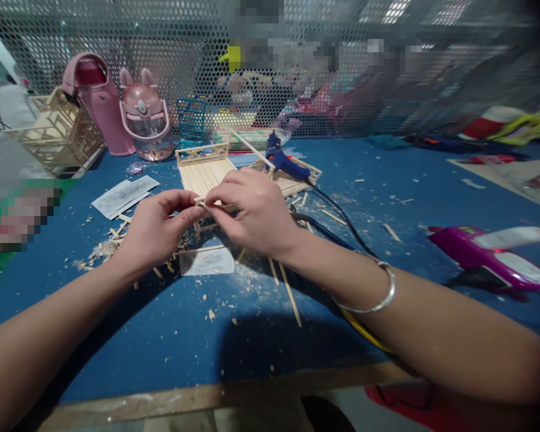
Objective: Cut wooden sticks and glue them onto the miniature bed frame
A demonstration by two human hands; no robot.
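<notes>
While your two hands meet above the blue felt-covered surface [387, 198], they pinch a thin pale wooden stick [201, 202] between them. Your left hand [155, 231] closes its fingers [186, 204] on the stick's near end, and your right hand [252, 210] clamps its fingers [218, 201] on the same stick from the other side. That stick sits just in front of the flat panel of pale wooden sticks [204, 174], which lies on the surface. Right of the panel rests a blue hot-glue gun [284, 159], its black cord [342, 222] running past your right wrist, which wears a silver bangle [380, 294]. Left of the panel lie grey paper sheets [123, 195], with wood scraps and sawdust [103, 246] nearer you. Behind the panel stand a pink bunny-eared bottle [144, 123] and a small teal wire basket [191, 120]. Far right of the panel lies a magenta plastic tool [486, 258].
</notes>
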